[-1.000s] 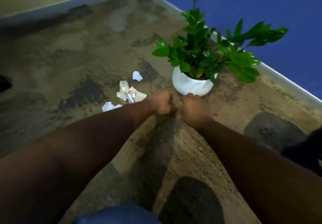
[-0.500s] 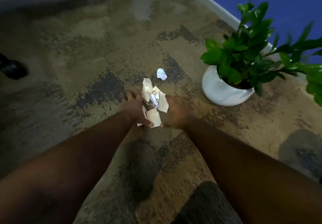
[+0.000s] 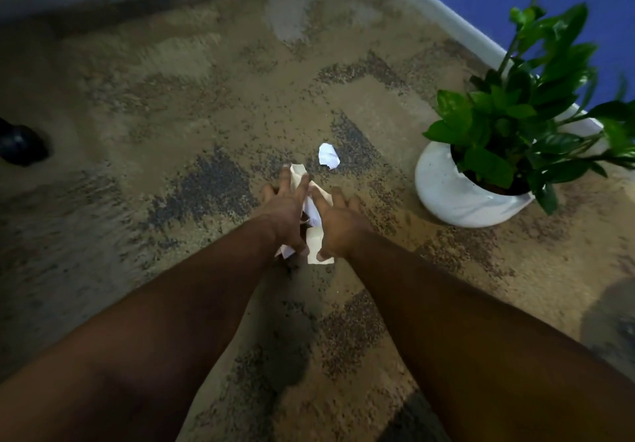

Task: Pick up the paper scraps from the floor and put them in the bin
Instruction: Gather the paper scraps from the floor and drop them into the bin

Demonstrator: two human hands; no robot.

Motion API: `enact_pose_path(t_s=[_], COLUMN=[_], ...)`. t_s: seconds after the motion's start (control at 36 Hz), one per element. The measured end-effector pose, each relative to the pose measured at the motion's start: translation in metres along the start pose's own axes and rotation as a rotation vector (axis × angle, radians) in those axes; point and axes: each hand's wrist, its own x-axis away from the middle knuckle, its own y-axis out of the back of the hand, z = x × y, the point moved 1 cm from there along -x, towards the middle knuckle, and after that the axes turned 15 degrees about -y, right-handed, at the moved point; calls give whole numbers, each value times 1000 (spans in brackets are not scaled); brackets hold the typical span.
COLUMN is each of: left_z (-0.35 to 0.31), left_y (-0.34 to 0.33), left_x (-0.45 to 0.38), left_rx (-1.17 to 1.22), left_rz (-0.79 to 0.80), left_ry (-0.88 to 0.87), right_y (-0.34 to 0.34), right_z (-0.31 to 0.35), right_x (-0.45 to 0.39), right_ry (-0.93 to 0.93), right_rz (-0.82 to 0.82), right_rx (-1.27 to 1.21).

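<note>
A bunch of cream and white paper scraps [image 3: 314,232] is pressed between my two hands just above the mottled brown carpet. My left hand [image 3: 285,209] covers the bunch from the left with its fingers spread over the top. On the right side, my right hand [image 3: 338,225] clamps it, thumb on the lowest scrap. One small white crumpled scrap [image 3: 328,155] lies alone on the carpet a little beyond my fingertips. No bin is in view.
A white round pot [image 3: 457,194] with a leafy green plant [image 3: 522,111] stands to the right, close to the blue wall and its pale baseboard [image 3: 446,18]. A dark object [image 3: 20,146] sits at the left edge.
My fists were held together beside the pot with the scraps lying to their left. Both hands then moved onto the scraps, and now they close tighter around the bunch.
</note>
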Motion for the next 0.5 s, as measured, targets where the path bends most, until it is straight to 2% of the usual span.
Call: enact_pose_path(t_s=[0.14, 0.28, 0.5], left_z=[7, -2, -33], left_y=[-1, -3, -20], left_x=[-10, -2, 26], left_rx=[-112, -70, -93], left_rz=[59, -112, -233], left_ry=[-84, -157, -177], right_y=[-6, -14, -31], right_z=[5, 6, 1], right_x=[-6, 4, 43], right_ry=[21, 121, 26], right_rz=[-19, -148, -202], right_rx=[27, -199, -394])
